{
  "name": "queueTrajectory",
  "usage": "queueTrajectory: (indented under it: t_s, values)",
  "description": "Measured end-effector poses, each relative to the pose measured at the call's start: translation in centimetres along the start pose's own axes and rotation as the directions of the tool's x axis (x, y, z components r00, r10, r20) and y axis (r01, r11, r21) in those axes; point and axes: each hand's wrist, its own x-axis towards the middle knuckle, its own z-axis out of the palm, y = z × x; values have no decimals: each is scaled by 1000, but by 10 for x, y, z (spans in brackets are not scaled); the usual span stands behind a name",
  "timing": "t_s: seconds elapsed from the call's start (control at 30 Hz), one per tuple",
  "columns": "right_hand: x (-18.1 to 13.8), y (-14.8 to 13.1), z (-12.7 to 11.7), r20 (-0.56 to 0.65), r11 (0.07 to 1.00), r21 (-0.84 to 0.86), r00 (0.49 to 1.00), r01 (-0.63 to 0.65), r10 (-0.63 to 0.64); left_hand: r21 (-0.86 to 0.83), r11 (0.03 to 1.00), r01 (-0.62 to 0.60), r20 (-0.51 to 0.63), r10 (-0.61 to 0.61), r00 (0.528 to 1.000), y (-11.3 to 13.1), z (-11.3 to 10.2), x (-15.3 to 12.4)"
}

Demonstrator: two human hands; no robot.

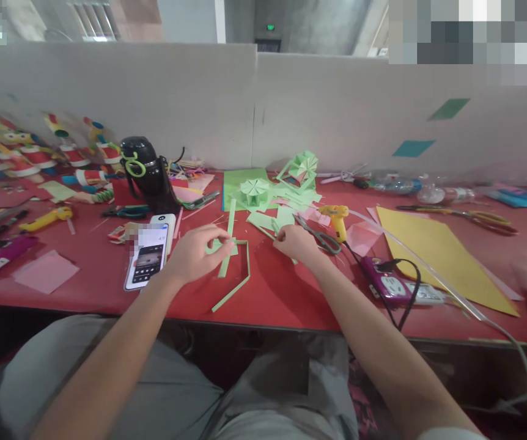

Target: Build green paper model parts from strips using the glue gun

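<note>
The person's two hands [199, 252] [301, 245], one phone [150, 256], one black flask [148, 182], two yellow glue guns [46, 220] [337, 223], two purple power strips [4, 255] [385, 283], two plastic bottles [396, 184] [444, 194] and two green paper models [253, 190] [304, 166] are sharing one red surface [286, 302].

Two bare hands work over a red table [272, 302]. The left hand [197, 252] pinches a bent green strip [248, 263], whose free end angles toward the near edge. The right hand [296, 242], fingers curled, is at some green scraps [284, 216]; its exact grip is hidden. Behind them stand two green paper models [253, 192], near a white partition [153, 85]. Left of the hands are a phone [151, 256] and a black bottle [140, 165], with colourful figures [71, 153] farther left. To the right are scissors [325, 239], a yellow glue gun [338, 225], a purple socket block [387, 287] and a yellow sheet [442, 256].
</note>
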Motion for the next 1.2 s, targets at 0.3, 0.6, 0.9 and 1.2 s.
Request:
queueTrajectory:
  t_s: [0.3, 0.6, 0.9, 1.2]
  values:
    - [-12, 6, 4, -343, 793, 440, 895, 421, -285, -336, 923, 188, 50, -182, 982, 0, 24, 32]
    - [-32, -18, 8, -253, 424, 781, 854, 458, -456, -769, 589, 247, 24, -359, 933, 11, 32, 25]
    - [-27, -17, 4, -186, 439, 813, 885, 382, -427, -886, 435, 161, -2, -352, 936, 11, 39, 27]
    - [-20, -12, 5, -185, 472, 795, 894, 380, -408, -934, 320, 161, -6, -464, 886, 2, 42, 37]
